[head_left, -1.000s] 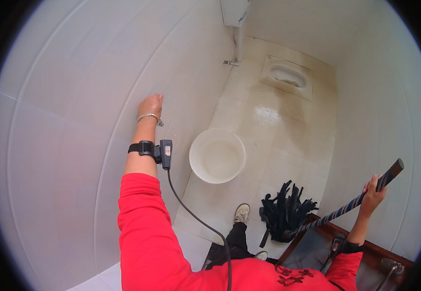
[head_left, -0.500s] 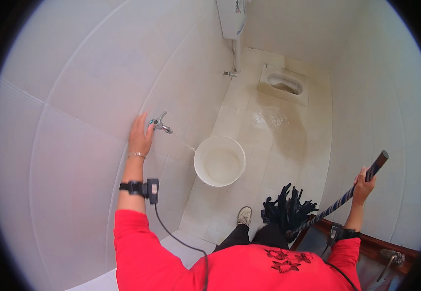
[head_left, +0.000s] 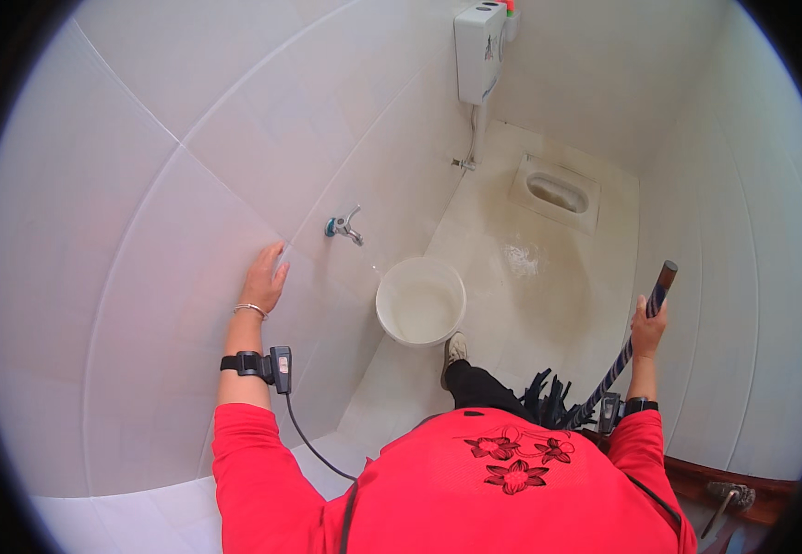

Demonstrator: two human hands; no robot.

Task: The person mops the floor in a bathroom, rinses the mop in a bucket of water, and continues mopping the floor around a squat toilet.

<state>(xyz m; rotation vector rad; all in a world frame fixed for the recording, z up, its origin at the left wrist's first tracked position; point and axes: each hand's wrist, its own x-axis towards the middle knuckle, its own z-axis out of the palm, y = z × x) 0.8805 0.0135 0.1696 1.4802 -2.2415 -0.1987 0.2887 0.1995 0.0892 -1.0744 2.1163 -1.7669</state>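
Observation:
My left hand (head_left: 265,277) has its fingers stretched out along the tiled wall, apart from the metal tap (head_left: 345,227), holding nothing. Water droplets fall from the tap's spout to the white bucket (head_left: 421,277), which stands on the floor close to the wall. Some water seems to lie in it. My right hand (head_left: 648,330) is wrapped around a striped mop handle (head_left: 613,367) near its upper end. The dark strips of the mop head (head_left: 548,397) rest low by my legs, partly hidden by my red top.
A squat toilet (head_left: 558,190) is set into the far floor, with a white cistern (head_left: 480,55) on the wall. A wet patch (head_left: 523,260) glistens on the tiles. My shoe (head_left: 456,349) is against the bucket's near side. At lower right is a brown door edge with a handle (head_left: 731,496).
My left hand has come away from the tap and sits nearer along the wall. My foot has stepped forward to the bucket. The mop handle in my right hand stands steeper.

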